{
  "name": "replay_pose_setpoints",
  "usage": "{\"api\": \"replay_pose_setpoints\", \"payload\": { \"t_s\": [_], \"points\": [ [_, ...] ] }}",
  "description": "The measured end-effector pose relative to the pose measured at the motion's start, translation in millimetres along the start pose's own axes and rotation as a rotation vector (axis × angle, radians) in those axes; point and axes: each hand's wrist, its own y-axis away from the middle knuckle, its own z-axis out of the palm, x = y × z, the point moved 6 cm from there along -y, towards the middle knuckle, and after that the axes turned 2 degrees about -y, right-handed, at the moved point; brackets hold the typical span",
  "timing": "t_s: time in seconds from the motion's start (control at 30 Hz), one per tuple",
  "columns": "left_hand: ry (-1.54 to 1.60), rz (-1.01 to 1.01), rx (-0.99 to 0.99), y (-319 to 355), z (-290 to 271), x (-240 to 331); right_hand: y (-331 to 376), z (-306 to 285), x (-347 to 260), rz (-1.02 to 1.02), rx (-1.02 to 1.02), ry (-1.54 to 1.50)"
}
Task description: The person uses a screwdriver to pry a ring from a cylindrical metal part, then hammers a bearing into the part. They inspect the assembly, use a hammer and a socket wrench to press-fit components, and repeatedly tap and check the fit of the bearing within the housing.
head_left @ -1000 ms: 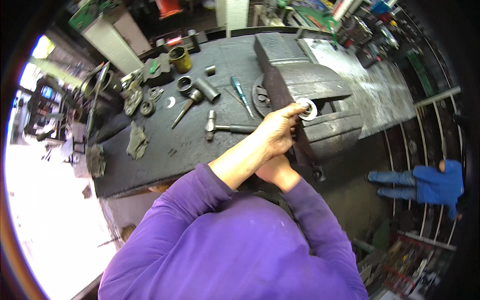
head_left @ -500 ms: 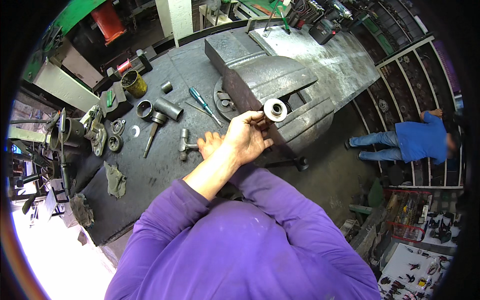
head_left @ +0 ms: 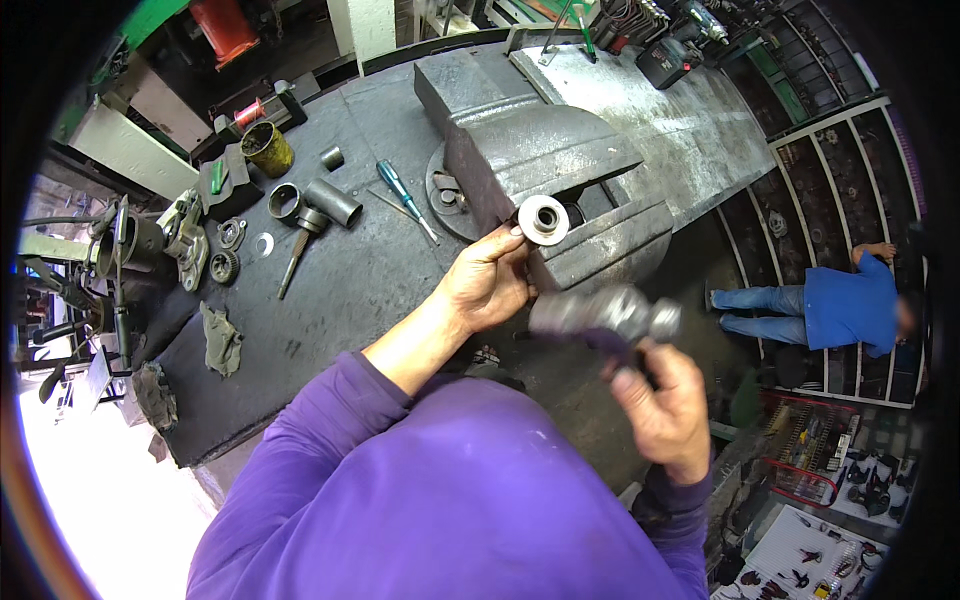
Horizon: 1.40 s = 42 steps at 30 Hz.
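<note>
A big dark bench vise (head_left: 548, 150) stands at the bench's right edge. A round flanged metal part (head_left: 534, 232) with a hole through its middle sits at the vise jaws. My left hand (head_left: 482, 285) holds the near-left side of this part between thumb and fingers; the fingertips are partly hidden. To the right, in front of the vise, my right hand (head_left: 668, 412) is closed around a hammer (head_left: 600, 314). Motion smears the hammer's metal head, which is raised off the bench and points left. Its handle is mostly hidden by the hand.
On the bench (head_left: 300, 350) lie a screwdriver (head_left: 395, 185), a short pipe (head_left: 333, 203), a splined shaft (head_left: 295, 262), a gear (head_left: 225, 266) and a grey rag (head_left: 220, 340). A yellow can (head_left: 267, 150) stands farther back. At right, a person in blue (head_left: 850, 310) is by the shelves.
My right hand has picked the hammer up off the bench and swung it out to the right from beneath my left arm. My left hand stays at the round metal part.
</note>
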Motion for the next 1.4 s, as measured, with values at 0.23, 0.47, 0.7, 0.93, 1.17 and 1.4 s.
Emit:
{"api": "replay_pose_setpoints", "payload": {
  "t_s": [0.23, 0.47, 0.7, 0.93, 1.17, 1.4],
  "points": [
    [-0.047, 0.141, -0.055, -6, 4, -9, -68, -28, -25, -0.227, 0.210, 0.388],
    [-0.031, 0.193, -0.150, -12, -1, -7, -77, -29, -28, -0.207, 0.079, 0.505],
    [-0.039, 0.198, -0.178, -14, -4, -6, -83, -32, -26, -0.185, 0.046, 0.544],
    [-0.004, 0.178, -0.108, -13, -10, -6, -78, -42, -13, -0.184, 0.143, 0.381],
    [-0.174, 0.334, -0.017, 15, 4, 8, -58, -65, 24, -0.056, 0.286, 0.160],
    [-0.578, 0.681, 0.204, 71, 42, 46, -48, -52, 38, -0.059, 0.278, -0.007]
  ]
}}
